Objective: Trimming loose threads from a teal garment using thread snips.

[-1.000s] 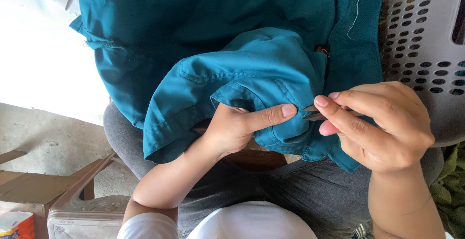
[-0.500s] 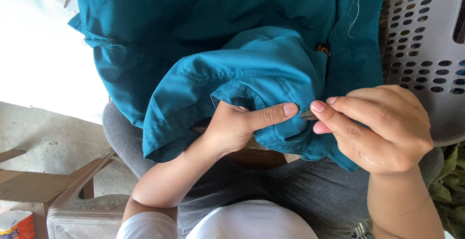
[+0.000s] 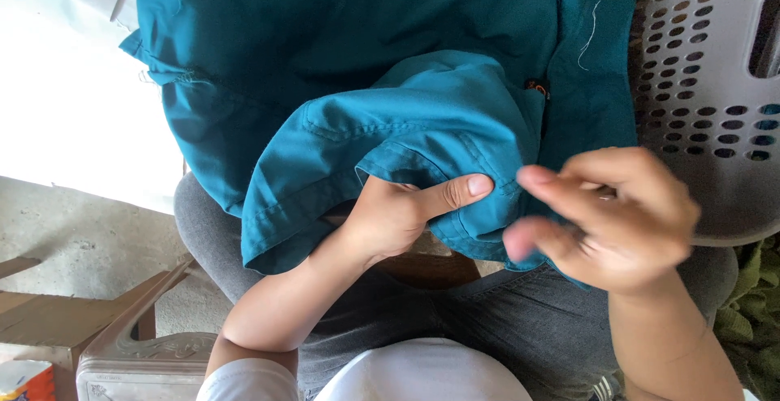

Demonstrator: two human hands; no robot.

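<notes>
Cloth first: teal shirt (image 3: 390, 84) drapes over the lap — soft, light, floppy, best gripped at its stitched hem. Left hand (image 3: 398, 218) is clamped on that folded edge, thumb on top. Right hand (image 3: 617, 218) hovers beside it, blurred — fingers curled, grip unclear.

A teal woven garment (image 3: 390, 84) lies draped over the lap of a seated person, spreading from the top of the view down to the knees. One stitched, hemmed part is folded over and bunched toward the middle, its underside facing up. A loose pale thread (image 3: 587, 37) hangs on the cloth at the upper right. A small orange mark (image 3: 536, 88) shows beside a seam near the fold.
</notes>
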